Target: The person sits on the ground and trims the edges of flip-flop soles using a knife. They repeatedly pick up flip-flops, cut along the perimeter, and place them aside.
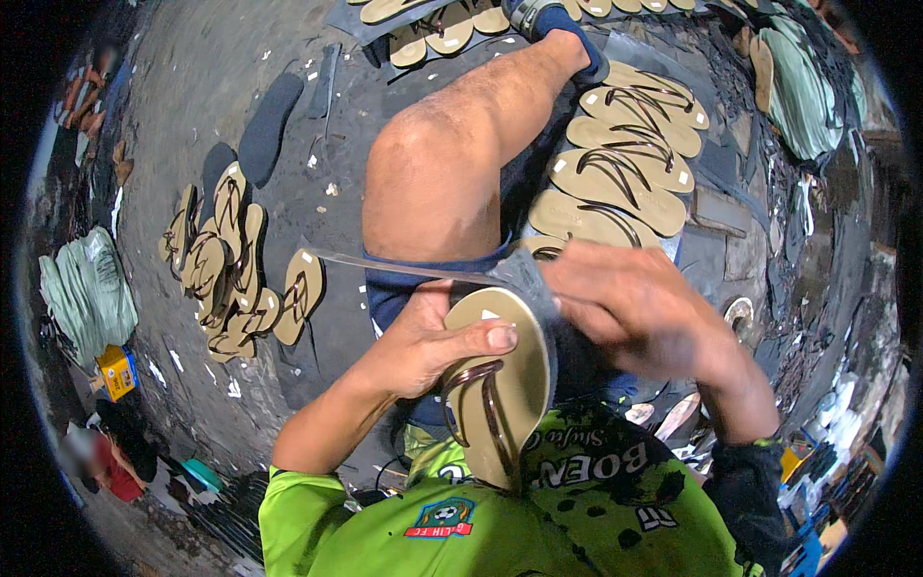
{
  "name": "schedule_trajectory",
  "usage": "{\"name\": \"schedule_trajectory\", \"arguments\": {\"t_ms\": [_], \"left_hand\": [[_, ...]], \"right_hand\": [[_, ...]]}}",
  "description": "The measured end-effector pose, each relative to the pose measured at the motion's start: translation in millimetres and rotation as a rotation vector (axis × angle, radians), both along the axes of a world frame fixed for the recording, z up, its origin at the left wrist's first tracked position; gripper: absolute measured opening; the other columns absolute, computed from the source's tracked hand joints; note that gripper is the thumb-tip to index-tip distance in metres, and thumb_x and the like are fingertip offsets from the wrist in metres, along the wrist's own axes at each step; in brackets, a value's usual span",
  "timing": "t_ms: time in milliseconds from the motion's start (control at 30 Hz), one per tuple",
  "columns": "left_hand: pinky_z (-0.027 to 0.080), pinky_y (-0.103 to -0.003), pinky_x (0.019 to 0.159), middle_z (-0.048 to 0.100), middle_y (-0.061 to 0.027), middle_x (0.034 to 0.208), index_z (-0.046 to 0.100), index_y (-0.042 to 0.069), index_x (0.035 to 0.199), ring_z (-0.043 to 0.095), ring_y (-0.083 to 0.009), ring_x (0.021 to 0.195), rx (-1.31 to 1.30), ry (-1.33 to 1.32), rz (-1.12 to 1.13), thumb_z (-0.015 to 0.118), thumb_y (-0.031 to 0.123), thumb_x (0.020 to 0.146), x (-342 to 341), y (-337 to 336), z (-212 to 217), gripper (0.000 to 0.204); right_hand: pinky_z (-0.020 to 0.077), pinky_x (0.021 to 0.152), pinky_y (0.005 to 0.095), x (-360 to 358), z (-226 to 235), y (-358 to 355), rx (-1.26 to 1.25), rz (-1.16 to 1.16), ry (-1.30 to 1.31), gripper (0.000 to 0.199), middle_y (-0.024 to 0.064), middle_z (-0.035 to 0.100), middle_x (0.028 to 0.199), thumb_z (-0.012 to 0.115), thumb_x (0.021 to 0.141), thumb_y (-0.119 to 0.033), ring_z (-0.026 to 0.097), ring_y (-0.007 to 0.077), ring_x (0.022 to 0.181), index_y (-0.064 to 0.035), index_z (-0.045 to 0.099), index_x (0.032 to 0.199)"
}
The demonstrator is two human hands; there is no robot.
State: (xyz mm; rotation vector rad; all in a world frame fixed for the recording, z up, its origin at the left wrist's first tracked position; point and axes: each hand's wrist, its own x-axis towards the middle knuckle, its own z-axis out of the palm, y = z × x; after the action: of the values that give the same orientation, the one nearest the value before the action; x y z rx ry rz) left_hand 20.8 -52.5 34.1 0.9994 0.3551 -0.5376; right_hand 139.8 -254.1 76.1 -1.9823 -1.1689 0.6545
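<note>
My left hand (pixel 413 351) grips a tan flip-flop (pixel 524 361) with dark brown straps, toe end away from me. Its thumb presses on the footbed beside a small white sticker; the fingers behind are mostly hidden. My right hand (pixel 635 308) is closed at the toe's right side, its lower part blurred by motion. Its fingertips pinch a dark grey rubber piece (pixel 527 276) along the sole's edge. From there a long, thin, pale grey strip (pixel 394 266), perhaps a blade, stretches left in front of my knee. Whether the right fingers also hold it, I cannot tell.
Overlapping tan flip-flops (pixel 615 173) lie in a row right of my bent leg (pixel 433 173). A loose pile of flip-flops (pixel 231 260) sits on the floor at left, near dark sole pieces (pixel 269 130). Green sacks (pixel 88 293) and a yellow box (pixel 117 372) stand farther left.
</note>
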Motion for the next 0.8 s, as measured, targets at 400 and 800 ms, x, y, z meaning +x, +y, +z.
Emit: {"name": "schedule_trajectory", "arguments": {"t_ms": [400,800], "left_hand": [[0.053,-0.032,0.089,0.062,-0.0059,0.11,0.053,0.007,0.119,0.062,-0.0171,0.101,0.012,-0.337,0.951,0.057,0.023,0.093,-30,37,16,0.031],[0.056,-0.026,0.063,0.068,-0.0065,0.084,0.064,0.012,0.099,0.063,-0.0132,0.068,-0.605,-0.042,0.949,0.06,0.034,0.093,15,-71,37,0.024]], "right_hand": [[0.0461,0.06,0.0273,-65,-34,-40,0.502,-0.987,0.915,0.036,0.0077,0.058,0.089,0.045,0.1,-0.028,0.055,0.017,0.071,-0.0075,0.051,0.129],[0.0497,0.064,0.0381,-130,-61,-69,0.209,-0.615,-0.286,0.057,0.0119,0.059,0.089,0.073,0.067,-0.001,0.061,0.0278,0.075,-0.0137,0.061,0.122]]}}
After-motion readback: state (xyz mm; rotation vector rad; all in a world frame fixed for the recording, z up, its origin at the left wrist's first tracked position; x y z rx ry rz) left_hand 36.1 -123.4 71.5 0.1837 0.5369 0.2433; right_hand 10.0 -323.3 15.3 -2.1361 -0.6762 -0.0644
